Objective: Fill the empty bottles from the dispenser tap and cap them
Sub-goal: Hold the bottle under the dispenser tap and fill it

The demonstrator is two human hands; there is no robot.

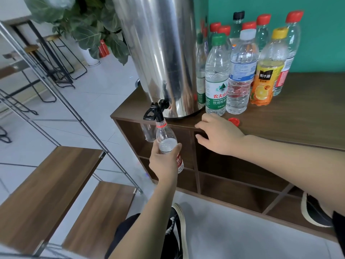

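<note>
My left hand (164, 161) grips a clear plastic bottle (166, 136) with a red label, its open neck pushed up against the black tap (155, 112) of the tall steel dispenser (160, 53). Water stands high inside the bottle, up near its shoulder. My right hand (218, 133) rests with relaxed fingers on the front edge of the brown cabinet top (298, 118), holding nothing. A loose red cap (233, 121) lies on the cabinet top just right of that hand.
Several capped bottles stand right of the dispenser, among them a green-capped one (217, 77), a white-capped one (241, 71) and an orange juice bottle (267, 71). Open cabinet shelves lie below. Wooden steps (46, 193) with a metal rail (71, 109) are at left.
</note>
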